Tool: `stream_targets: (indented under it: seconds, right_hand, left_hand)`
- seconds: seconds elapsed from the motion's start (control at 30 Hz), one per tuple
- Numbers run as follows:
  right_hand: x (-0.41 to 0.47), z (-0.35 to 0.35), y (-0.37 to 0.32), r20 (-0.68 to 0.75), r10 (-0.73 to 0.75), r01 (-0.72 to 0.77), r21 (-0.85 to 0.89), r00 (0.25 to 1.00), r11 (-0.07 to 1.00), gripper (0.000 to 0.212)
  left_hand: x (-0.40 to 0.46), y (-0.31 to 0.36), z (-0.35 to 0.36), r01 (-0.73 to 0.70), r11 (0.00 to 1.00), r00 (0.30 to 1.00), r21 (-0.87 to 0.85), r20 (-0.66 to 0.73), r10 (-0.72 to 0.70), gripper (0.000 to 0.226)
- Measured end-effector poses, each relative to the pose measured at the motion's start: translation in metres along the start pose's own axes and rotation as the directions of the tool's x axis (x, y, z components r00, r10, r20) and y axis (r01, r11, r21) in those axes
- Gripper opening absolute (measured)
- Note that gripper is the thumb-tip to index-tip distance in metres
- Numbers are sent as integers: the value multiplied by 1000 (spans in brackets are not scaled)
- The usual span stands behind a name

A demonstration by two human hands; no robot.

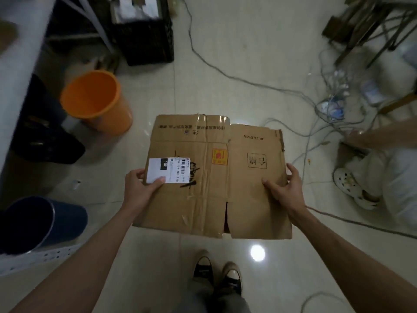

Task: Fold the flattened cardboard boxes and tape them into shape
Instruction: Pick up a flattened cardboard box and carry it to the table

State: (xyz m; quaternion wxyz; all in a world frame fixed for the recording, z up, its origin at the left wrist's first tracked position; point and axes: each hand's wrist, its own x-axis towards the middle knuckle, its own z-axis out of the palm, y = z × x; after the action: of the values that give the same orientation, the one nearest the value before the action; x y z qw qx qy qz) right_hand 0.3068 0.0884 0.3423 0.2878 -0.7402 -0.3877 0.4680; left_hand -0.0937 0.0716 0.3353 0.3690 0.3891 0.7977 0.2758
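**Student:** How is the flattened cardboard box likely to handle, and where is it best gripped?

**Instructor:** It appears light, since two hands carry it in the air above the floor with no visible strain. The board looks stiff across each panel but weak along its creases and at the slit in its near edge, so the flaps would probably hinge or droop if held by a corner. The worn, creased face and the strips of old glossy tape suggest softened board that could tear at the ragged right edge. The two side edges, at mid-height, seem the soundest holds.

**Student:** What are the hands doing?

**Instructor:** The left hand grips the box's left edge, thumb pressed on top against the white shipping label, the other fingers hidden beneath. The right hand grips the box's right edge, thumb lying on the upper face, fingers wrapped around the edge. Both clamp the board.

**Student:** How does the box look?

**Instructor:** It is brown, still flat, printed face upward, with black characters, a scrawled marker line, a small orange-and-red sticker near its centre and a boxed symbol on the right panel. An orange bucket stands on the floor to the box's far left; loose cables lie to its far right.
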Motion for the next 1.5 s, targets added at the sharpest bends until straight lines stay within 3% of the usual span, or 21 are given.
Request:
stream_targets:
  seconds: [0.1, 0.3, 0.77, 1.1, 1.5]
  right_hand:
    - [-1, -15, -77, -29, -64, 65, 30, 998, 997, 105]
    - [-20, -44, -210, -36, -198, 201, 95, 980, 975, 91]
    - [-88, -123, -480, -113, -400, 407, 48, 910, 912, 92]
    - [-109, -177, -591, 104, -491, 497, -43, 865, 867, 111]
    - [-33, -191, -677, -18, -515, 506, -159, 857, 848, 111]
  left_hand:
    - [3, 63, -41, -57, 997, 998, -43, -44, 55, 74]
    - [-1, 174, -122, -125, 986, 988, -107, -103, 114, 77]
    - [-30, 398, -285, -333, 936, 929, -115, -212, 304, 85]
    - [-30, 497, -350, -410, 911, 889, -42, -242, 389, 91]
    - [35, 585, -344, -393, 919, 884, 22, -267, 384, 97]
